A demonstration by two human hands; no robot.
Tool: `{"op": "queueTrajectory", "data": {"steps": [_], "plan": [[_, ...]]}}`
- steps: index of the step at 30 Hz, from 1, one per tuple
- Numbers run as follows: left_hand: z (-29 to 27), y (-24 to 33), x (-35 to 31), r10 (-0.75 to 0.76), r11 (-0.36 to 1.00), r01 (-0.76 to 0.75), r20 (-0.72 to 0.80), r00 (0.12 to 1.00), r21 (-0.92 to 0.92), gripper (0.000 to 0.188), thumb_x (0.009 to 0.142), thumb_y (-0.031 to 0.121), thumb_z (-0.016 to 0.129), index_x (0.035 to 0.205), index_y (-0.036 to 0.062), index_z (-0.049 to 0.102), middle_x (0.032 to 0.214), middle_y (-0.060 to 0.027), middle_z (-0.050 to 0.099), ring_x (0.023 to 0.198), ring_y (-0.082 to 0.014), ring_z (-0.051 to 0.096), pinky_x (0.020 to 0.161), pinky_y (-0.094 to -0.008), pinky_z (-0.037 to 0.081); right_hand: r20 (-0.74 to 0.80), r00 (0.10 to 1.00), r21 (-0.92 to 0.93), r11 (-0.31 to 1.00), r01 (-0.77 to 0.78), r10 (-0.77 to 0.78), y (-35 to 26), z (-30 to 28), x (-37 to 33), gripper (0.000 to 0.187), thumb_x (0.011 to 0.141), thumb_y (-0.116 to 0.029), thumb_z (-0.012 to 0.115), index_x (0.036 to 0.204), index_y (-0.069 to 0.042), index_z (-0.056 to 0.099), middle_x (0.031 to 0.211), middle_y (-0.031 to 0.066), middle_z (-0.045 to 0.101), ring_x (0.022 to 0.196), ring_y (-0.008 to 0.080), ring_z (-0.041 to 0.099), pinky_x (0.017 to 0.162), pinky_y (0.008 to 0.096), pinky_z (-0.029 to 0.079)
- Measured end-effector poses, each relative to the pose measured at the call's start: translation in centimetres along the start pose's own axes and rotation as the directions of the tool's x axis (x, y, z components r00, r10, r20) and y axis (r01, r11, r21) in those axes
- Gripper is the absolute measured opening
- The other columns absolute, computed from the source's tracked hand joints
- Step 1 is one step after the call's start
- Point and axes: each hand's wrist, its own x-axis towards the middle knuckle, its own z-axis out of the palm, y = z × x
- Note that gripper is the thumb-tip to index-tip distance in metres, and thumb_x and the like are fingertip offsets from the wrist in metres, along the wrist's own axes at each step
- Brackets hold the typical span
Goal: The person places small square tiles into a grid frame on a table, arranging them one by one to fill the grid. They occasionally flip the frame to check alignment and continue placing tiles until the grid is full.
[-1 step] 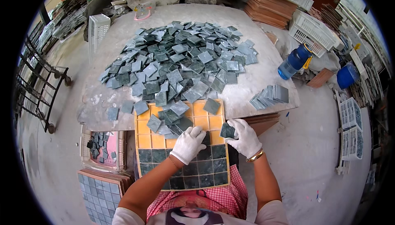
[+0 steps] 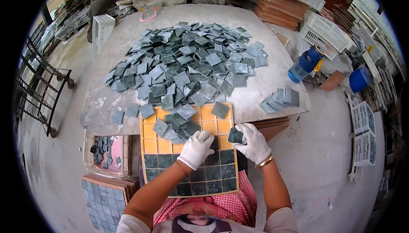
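A yellow grid tray (image 2: 148, 145) lies in front of me, its nearer cells filled with dark green square stone tiles (image 2: 197, 175). My left hand (image 2: 196, 150), in a white glove, is over the tray with its fingers curled against a dark tile (image 2: 214, 143); the fingertips are partly hidden. Beyond the tray's right edge, my gloved right hand (image 2: 252, 143) grips a dark green tile (image 2: 235, 135) between thumb and fingers. Whether more tiles are stacked under it I cannot tell. Several loose tiles (image 2: 181, 122) lie heaped on the tray's far cells.
A big heap of tiles (image 2: 183, 60) covers the middle of the grey table (image 2: 128, 24). A leaning row of tiles (image 2: 279, 100) and a blue bottle (image 2: 304, 65) stand to the right. At lower left are a crate (image 2: 126, 156) with tile pieces and a stack of tiled panels (image 2: 104, 201).
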Motion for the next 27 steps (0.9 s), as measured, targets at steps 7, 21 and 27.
{"op": "queueTrajectory", "data": {"steps": [7, 21, 27], "plan": [[-1.0, 0.3, -3.4, -0.245, 0.288, 0.089, 0.017, 0.969, -0.953, 0.053, 0.085, 0.029, 0.065, 0.126, -0.0002, 0.047, 0.124, -0.0124, 0.049, 0.108, -0.0220, 0.054, 0.089, -0.0343, 0.046, 0.043, 0.981, 0.140, 0.973, 0.181, -0.189, -4.4, 1.6, 0.9, 0.064, 0.066, -0.016, 0.080, 0.121, -0.001, 0.052, 0.112, 0.0149, 0.055, 0.066, 0.0189, 0.062, 0.065, 0.0290, 0.053], [-7.0, -7.9, -21.1, -0.844, -0.132, -0.099, 0.059, 0.534, -0.986, 0.047, 0.087, 0.009, 0.050, 0.133, 0.0052, 0.040, 0.107, -0.0059, 0.052, 0.095, -0.0154, 0.057, 0.079, -0.0317, 0.053, 0.112, 0.987, -0.220, 0.972, -0.086, 0.113, 0.5, 3.6, 9.2, 0.065, 0.070, -0.031, 0.076, 0.122, -0.001, 0.052, 0.122, 0.0183, 0.051, 0.113, 0.0326, 0.052, 0.094, 0.0375, 0.045], [-5.9, -10.4, -24.4, -0.819, -0.157, -0.144, 0.047, 0.571, -0.977, 0.043, 0.090, 0.008, 0.047, 0.132, 0.0087, 0.043, 0.116, -0.0047, 0.054, 0.105, -0.0161, 0.056, 0.083, -0.0323, 0.051, 0.047, 0.999, -0.137, 0.990, 0.019, -0.013, -1.0, 3.0, 7.4, 0.060, 0.069, -0.021, 0.075, 0.118, 0.004, 0.051, 0.116, 0.0178, 0.054, 0.110, 0.0329, 0.053, 0.094, 0.0376, 0.044]]}}
